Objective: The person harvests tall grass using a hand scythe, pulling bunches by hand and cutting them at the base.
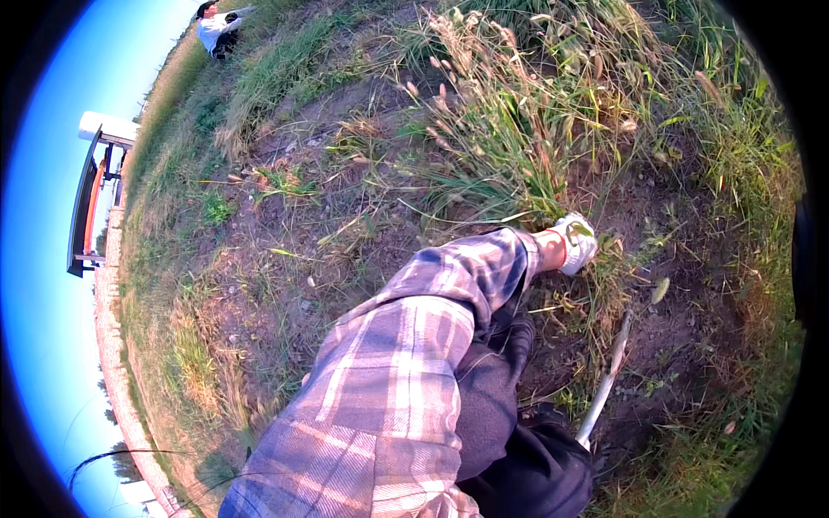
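Observation:
My left arm, in a plaid sleeve, reaches out to the centre right. My left hand point(577, 244), in a white glove, is closed low on the stems of a tall grass clump point(509, 129). The clump has green blades and brownish seed heads and leans up and away from the glove. Nearer to me, a long pale handle point(606, 380) slants over the soil; its upper end runs into weeds just below the glove, and its lower end passes beside my dark trouser leg point(540, 470). My right hand is out of sight.
Dry soil point(268, 293) with scattered weeds and cut stalks lies to the left. Thick grass point(751, 164) grows along the right. Far off at the upper left another person point(220, 30) is low in the grass. A dark-framed structure point(97, 198) stands at the left horizon.

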Demonstrator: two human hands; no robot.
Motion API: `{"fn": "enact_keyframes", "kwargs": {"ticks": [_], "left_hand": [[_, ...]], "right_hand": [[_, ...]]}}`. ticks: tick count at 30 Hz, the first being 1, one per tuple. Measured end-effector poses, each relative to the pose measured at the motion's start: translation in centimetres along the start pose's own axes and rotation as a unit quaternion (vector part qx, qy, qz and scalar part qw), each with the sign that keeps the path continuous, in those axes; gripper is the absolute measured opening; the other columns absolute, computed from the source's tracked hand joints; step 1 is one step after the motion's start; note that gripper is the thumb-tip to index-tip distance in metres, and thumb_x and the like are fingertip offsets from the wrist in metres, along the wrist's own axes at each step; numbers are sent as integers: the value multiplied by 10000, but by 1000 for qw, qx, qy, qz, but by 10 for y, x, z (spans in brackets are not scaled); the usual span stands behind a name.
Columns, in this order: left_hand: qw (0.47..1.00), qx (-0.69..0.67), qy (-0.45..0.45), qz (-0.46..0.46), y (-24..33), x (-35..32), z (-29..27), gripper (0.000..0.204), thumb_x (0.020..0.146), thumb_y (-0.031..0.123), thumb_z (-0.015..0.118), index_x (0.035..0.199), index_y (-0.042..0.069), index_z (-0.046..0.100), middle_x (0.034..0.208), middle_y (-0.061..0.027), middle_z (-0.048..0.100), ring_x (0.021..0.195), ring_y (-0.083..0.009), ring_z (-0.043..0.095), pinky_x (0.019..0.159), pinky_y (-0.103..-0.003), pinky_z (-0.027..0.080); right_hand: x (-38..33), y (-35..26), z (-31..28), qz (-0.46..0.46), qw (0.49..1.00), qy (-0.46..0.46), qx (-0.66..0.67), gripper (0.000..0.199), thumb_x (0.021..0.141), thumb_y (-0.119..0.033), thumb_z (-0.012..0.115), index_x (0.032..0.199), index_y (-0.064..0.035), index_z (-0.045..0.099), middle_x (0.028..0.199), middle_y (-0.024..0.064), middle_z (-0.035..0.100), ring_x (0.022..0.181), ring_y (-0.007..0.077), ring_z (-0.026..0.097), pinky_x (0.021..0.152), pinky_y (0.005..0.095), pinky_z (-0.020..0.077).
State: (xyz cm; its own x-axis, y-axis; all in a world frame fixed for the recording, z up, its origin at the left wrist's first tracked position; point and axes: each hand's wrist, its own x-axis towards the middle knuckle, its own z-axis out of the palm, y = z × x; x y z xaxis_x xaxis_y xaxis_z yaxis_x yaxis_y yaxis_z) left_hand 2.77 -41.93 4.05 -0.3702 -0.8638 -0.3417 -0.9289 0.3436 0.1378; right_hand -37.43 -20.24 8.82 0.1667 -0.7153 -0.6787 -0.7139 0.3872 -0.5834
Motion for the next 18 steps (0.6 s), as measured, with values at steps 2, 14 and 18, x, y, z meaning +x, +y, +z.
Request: {"fn": "enact_keyframes", "kwargs": {"ticks": [2,14,18], "left_hand": [[993,-44,112,-5,21,-57,47,242,680,281,671,837,99,689,636,-42,576,633,-255,631,575,-421,475],[957,-97,159,-221,-48,-143,93,271,893,247,561,1068,42,580,921,-172,634,856,-356,607,822,-431,475],[937,-125,213,-247,-49,-118,70,518,859,196,550,1372,228,487,978,-147,536,822,-354,563,677,-462,456]], "right_hand": [[-37,9,-9,9,998,0,-62,243,873,-201,644,1009,-45,515,699,77,565,538,238,548,531,349,464],[78,-101,26,-65,984,136,95,240,883,-212,636,933,-19,503,697,164,593,607,317,598,597,399,483],[121,-142,52,-99,991,90,-10,283,893,-261,636,971,-34,487,745,213,637,671,369,651,598,438,499]]}}
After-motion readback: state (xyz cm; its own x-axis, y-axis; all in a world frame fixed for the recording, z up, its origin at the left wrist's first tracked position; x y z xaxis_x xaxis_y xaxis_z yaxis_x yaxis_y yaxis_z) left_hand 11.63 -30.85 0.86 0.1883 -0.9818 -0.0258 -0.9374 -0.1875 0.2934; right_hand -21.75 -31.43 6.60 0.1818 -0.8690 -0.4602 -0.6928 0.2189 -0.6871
